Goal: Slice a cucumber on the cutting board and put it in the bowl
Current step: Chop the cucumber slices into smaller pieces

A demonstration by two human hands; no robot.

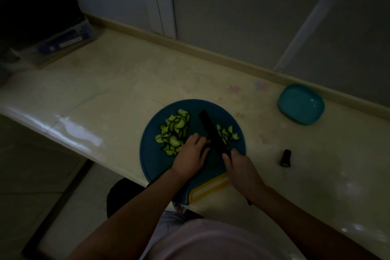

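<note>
Where the board [152, 154] reaches the counter's [105, 91] near edge, the right hand [240, 170] grips the knife [213, 131] by its handle, blade angled across the board. Just left of the blade, the left hand [191, 154] rests with fingers bent down; whether it holds anything underneath cannot be told. A heap of slices [174, 131] lies at its fingertips, with a few more right of the blade. A cucumber stub [285, 158] lies off to the right, and the bowl [300, 103] sits farther back.

No text can be read; the label on the blue package [63, 42] is blurred
</note>
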